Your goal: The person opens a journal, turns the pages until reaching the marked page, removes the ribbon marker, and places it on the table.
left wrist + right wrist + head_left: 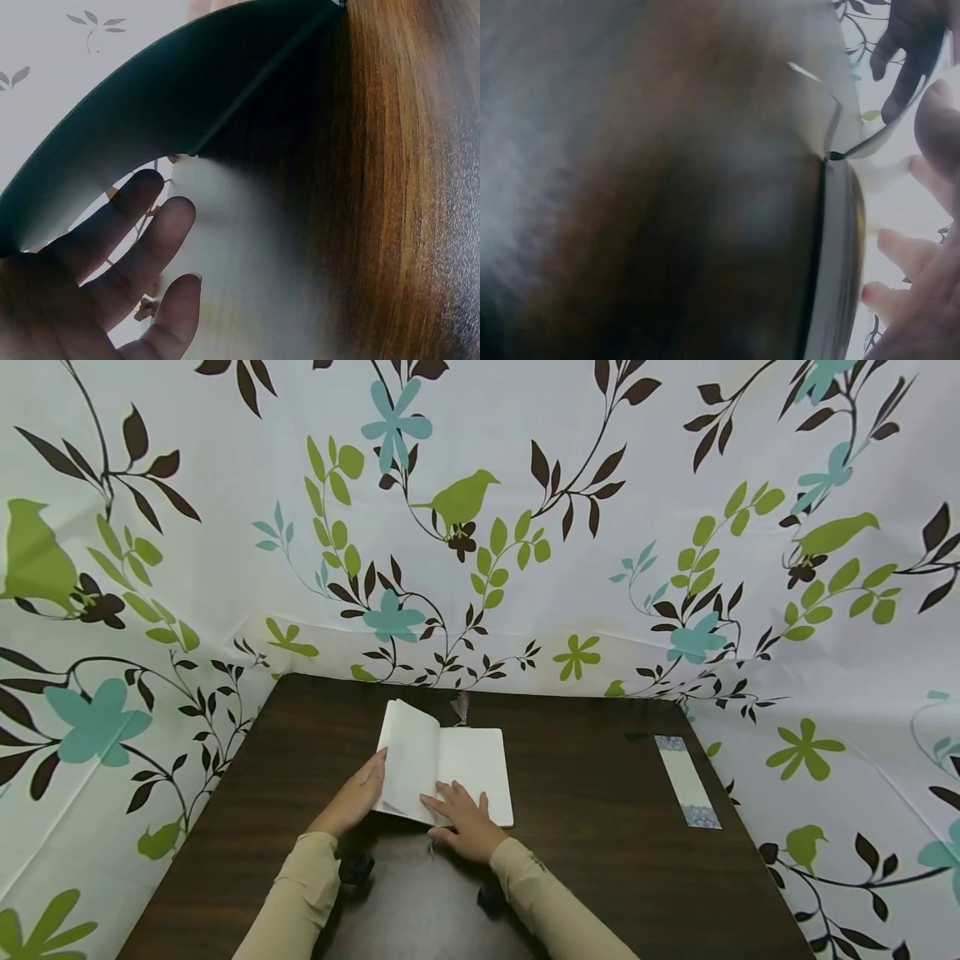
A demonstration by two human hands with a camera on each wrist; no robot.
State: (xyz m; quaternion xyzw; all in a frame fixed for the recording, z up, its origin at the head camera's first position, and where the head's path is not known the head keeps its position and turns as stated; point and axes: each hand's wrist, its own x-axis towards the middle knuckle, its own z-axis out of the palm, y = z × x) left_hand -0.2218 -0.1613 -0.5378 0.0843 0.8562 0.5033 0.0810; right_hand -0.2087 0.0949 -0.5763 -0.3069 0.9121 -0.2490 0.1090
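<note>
An open notebook (472, 760) with blank white pages lies on the table, its left side raised at a slant. My left hand (356, 793) is at the outer edge of that raised side, fingers extended. From below, the left wrist view shows the notebook's dark green cover (172, 82) lifted and curved, with straight fingers (169, 232) against it. My right hand (468, 822) rests with spread fingers on the pages near the lower end of the fold. The page block (840, 255) appears edge-on in the right wrist view.
A brown wooden table (585, 877) carries everything. To the right lies a pale strip (686, 781) with blue patterned ends. A tassel (461, 706) sticks out above the notebook's top edge. Patterned curtains (480, 568) with birds and leaves surround the table at the back and sides.
</note>
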